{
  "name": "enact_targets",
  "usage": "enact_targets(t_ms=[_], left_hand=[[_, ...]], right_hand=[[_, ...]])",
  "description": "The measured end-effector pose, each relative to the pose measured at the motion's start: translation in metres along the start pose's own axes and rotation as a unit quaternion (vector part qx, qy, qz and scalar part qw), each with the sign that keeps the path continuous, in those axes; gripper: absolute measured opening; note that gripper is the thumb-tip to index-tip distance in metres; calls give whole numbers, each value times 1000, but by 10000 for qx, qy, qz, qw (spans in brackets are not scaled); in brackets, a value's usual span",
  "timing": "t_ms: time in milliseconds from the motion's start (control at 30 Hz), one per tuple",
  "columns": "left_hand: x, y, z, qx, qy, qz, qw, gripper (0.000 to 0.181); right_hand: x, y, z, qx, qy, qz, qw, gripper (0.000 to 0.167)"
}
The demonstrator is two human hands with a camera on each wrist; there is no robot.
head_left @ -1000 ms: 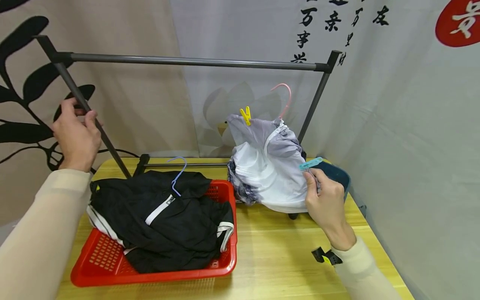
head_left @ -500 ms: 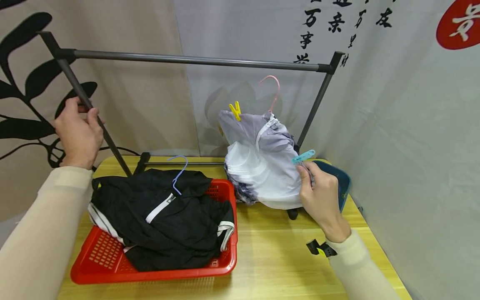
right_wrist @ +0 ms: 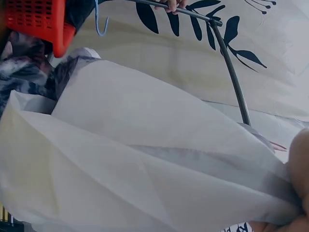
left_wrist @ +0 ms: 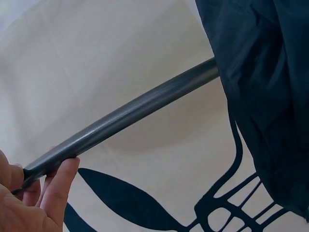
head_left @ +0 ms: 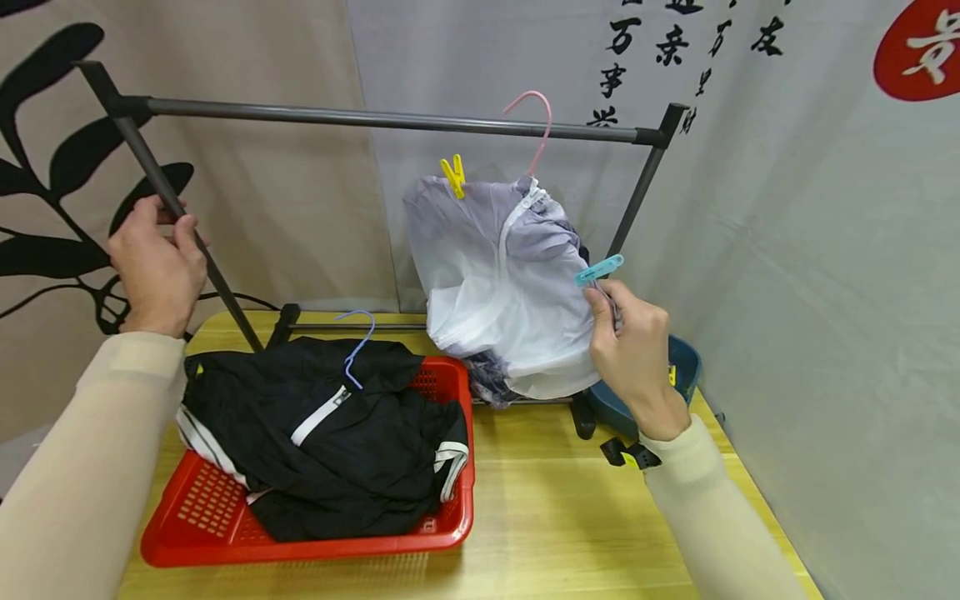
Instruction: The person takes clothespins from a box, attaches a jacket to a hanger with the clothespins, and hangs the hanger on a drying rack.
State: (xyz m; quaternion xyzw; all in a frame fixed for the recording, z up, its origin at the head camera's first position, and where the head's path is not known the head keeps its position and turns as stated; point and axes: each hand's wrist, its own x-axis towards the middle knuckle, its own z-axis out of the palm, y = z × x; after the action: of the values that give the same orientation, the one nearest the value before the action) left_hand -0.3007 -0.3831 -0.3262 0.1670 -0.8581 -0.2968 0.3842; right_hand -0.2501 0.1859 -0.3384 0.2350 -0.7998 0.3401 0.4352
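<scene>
My left hand point(head_left: 157, 271) grips the slanted left post point(left_wrist: 125, 113) of a dark metal clothes rack. On the right, my right hand point(head_left: 630, 350) pinches the shoulder edge of a lilac-and-white zip jacket point(head_left: 502, 275), just below a teal clothespin point(head_left: 598, 269). The jacket is raised off the table on a hanger with a pink hook point(head_left: 538, 125). That hook crosses the rack's top rail point(head_left: 337, 119); whether it bears on the rail I cannot tell. A yellow clothespin point(head_left: 453, 177) clips the jacket's other shoulder. Pale cloth fills most of the right wrist view.
A red basket point(head_left: 307, 550) at the front left holds a black jacket point(head_left: 352, 467) with white trim and a blue hanger hook point(head_left: 362, 346). Behind my right hand stands a dark blue bin point(head_left: 684, 367). The wooden table point(head_left: 540, 517) runs beneath; a printed curtain point(head_left: 810, 208) hangs behind.
My right hand has lifted the jacket up and to the left, bringing the pink hook from below the rail to its height. The left hand keeps its grip on the post.
</scene>
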Motion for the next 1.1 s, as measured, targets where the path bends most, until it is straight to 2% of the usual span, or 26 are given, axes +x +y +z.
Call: enact_targets(t_ms=[200,467,633,800,1100], left_hand=[[-1,-1,-2,-36,-5,73,10000,45],[-1,-1,-4,-207,13,195,9996,42],[0,0,-2,-231,78,245,9994,41],[0,1,-2,-255,56,136,9996,42],[-2,1,0,-154,10,5,9999,43]], right_hand=[[15,7,4,-134,21,-13,9999,20],[26,14,9,-97,-330,76,9994,22],[22,20,11,-115,-562,266,9980,20],[17,27,12,-74,-646,342,9973,19],[1,34,8,-102,-505,562,9971,22]])
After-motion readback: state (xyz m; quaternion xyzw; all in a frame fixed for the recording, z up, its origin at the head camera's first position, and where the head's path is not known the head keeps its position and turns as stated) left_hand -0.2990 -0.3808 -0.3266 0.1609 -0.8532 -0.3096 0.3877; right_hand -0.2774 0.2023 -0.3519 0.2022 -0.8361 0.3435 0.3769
